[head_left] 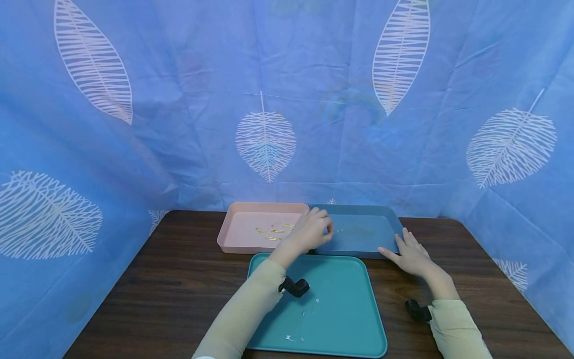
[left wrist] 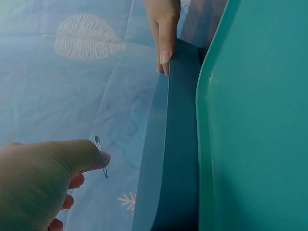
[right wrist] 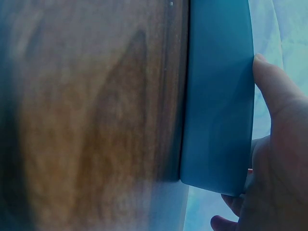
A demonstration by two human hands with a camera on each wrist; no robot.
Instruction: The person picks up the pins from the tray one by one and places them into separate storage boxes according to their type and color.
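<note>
My left hand point(head_left: 309, 230) is over the place where the pink tray and the blue tray point(head_left: 365, 232) meet. Between its thumb and forefinger it pinches a small silver safety pin point(left wrist: 97, 143), plain in the left wrist view. My right hand point(head_left: 413, 257) rests at the near right corner of the blue tray, fingers spread, thumb against the rim. A few tiny bright pieces point(head_left: 339, 231) lie in the blue tray. In the pink tray point(head_left: 239, 232) are several thin gold-coloured pins point(head_left: 277, 231).
Nearer to me lies a teal tray point(head_left: 345, 314) with several small shiny bits point(head_left: 293, 339) on it, its far edge close to the other two trays. All stand on a dark wooden table point(head_left: 170, 289). A blue leaf-print cloth point(head_left: 314, 144) hangs behind and at the sides.
</note>
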